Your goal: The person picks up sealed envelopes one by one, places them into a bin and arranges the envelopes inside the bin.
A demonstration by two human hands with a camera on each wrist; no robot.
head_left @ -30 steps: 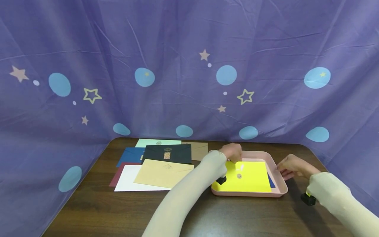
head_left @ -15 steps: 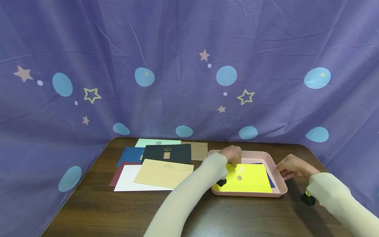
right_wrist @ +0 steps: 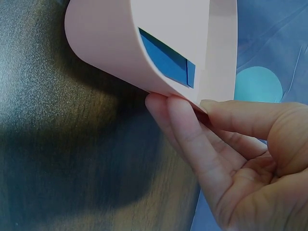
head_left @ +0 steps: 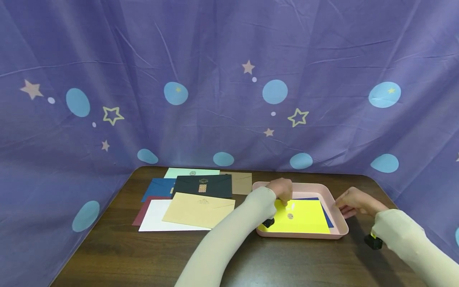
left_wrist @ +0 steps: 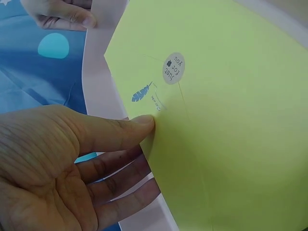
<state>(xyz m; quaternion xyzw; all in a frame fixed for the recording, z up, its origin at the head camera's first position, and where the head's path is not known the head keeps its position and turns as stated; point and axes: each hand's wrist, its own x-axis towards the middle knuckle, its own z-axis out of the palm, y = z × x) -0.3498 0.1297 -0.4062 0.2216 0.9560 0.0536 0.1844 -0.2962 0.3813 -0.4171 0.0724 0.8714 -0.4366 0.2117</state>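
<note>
A yellow envelope (head_left: 305, 219) with a round "just for you" sticker (left_wrist: 173, 68) lies in a pink tray (head_left: 301, 235). My left hand (head_left: 281, 188) pinches the envelope's far edge, thumb on top and fingers beneath in the left wrist view. Under it is a blue envelope (head_left: 328, 218), mostly covered, its back and right edges showing. At the tray's right end, my right hand (head_left: 355, 200) grips the rim between thumb and fingers. The right wrist view shows this grip close up, with a corner of the blue envelope (right_wrist: 166, 60) inside the tray.
Left of the tray, several envelopes overlap on the wooden table (head_left: 118, 255): cream (head_left: 197, 211), white (head_left: 154, 219), black (head_left: 186, 185), maroon (head_left: 143, 215), blue (head_left: 154, 187), mint (head_left: 175, 173) and tan (head_left: 242, 183). A purple curtain (head_left: 215, 59) hangs behind.
My left hand has drawn the yellow envelope slightly toward me, and the blue envelope's back edge has come into sight. My right hand stays at the tray's rim.
</note>
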